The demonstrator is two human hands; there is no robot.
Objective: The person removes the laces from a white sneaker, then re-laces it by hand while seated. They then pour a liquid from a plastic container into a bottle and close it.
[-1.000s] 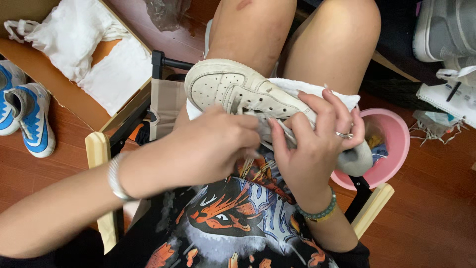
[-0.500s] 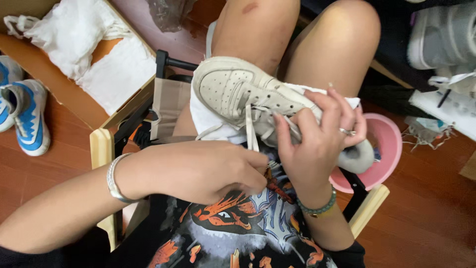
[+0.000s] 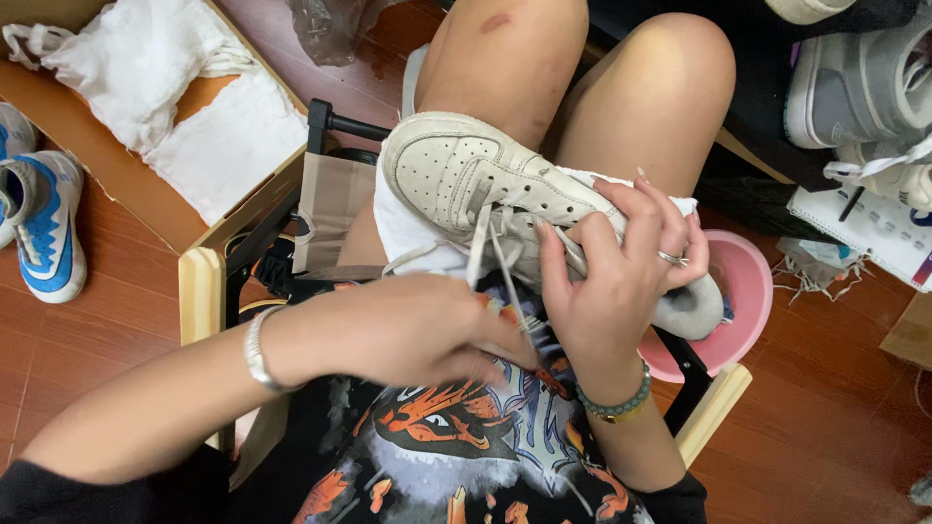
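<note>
under the right hand [image 3: 621, 281] a white sneaker [image 3: 466, 180] lies on the lap, gripped around its middle. just left, the left hand [image 3: 408, 330] pinches its lace [image 3: 482, 254] taut. beyond the right hand sits a pink basin [image 3: 748, 281].

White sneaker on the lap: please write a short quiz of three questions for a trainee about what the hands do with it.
1. True or false: the right hand grips the white sneaker across its middle.
2. What does the left hand pull? A) a white lace B) the pink basin C) the blue shoe
3. Fill in: behind the sneaker's heel, on the floor, stands a pink ____.

Key
1. True.
2. A: the lace runs from the eyelets down to that hand.
3. basin.
</note>
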